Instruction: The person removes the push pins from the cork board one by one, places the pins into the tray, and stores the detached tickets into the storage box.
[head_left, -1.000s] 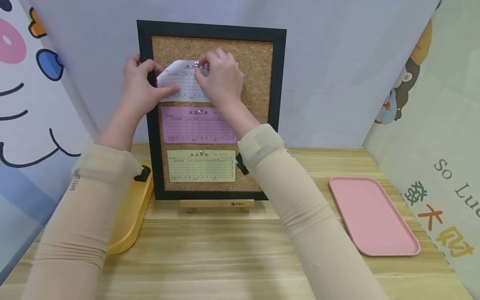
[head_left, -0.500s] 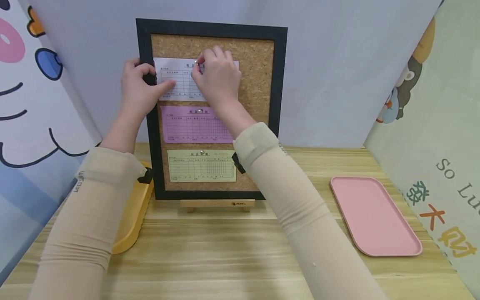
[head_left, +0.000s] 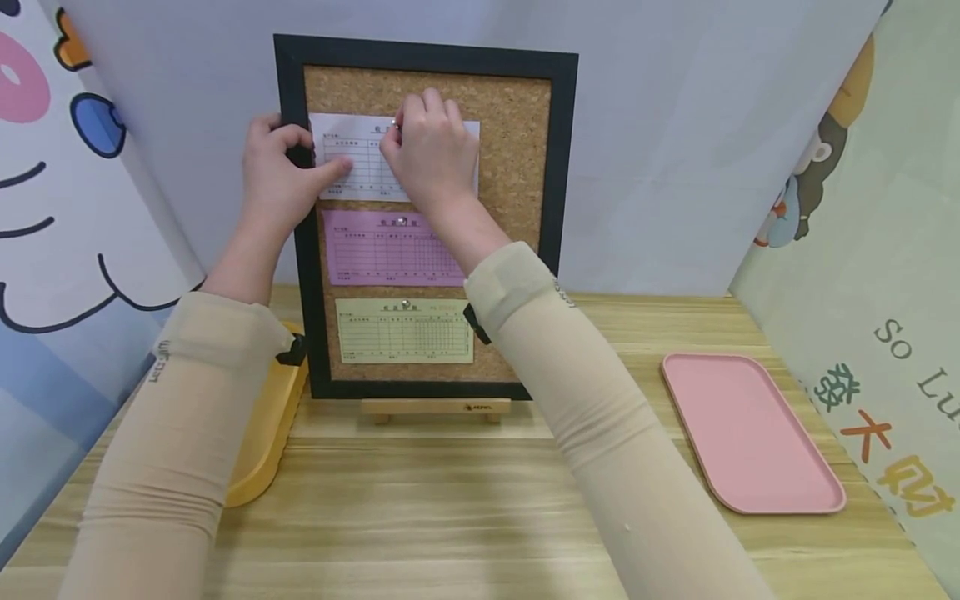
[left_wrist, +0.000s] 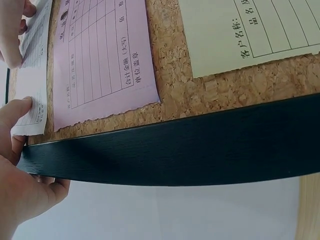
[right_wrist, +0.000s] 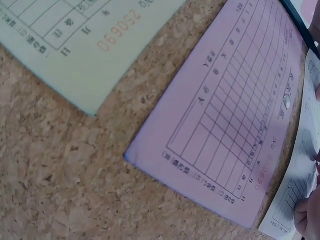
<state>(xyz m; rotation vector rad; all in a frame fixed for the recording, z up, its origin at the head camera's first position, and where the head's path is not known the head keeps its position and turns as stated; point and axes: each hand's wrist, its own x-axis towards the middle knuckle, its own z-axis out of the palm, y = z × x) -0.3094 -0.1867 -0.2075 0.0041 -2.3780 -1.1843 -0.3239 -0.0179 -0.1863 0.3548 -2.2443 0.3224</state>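
Both hands are up at the black-framed rectangular cork board (head_left: 558, 167), which stands upright on a small wooden easel (head_left: 435, 407) on the pale wood table (head_left: 480, 517). The thin white paper form with a printed grid (head_left: 352, 154) lies flat against the cork at the top of the board, above the pink paper form (head_left: 375, 250) and the pale yellow paper form (head_left: 405, 332) pinned below it.

The left hand (head_left: 273, 179) grips the frame's left edge, fingers curled round it, thumb pressing the white sheet's left side onto the cork; the left wrist view shows that thumb on the paper's corner. The right hand (head_left: 431, 154) has its fingertips pinched on a small silver pushpin (head_left: 395, 127) at the sheet's top middle.

That sheet looks feather-light and floppy, easy to crease or tear at the pin hole, I'd say, so flat pressure near the edges suits it better than a pinch. The pin is tiny, hard and probably slippery; its head is the place to hold. The board may rock on the easel, so bracing the frame seems wise.

A yellow tray (head_left: 262, 433) sits at the left, a pink tray (head_left: 750, 433) at the right.
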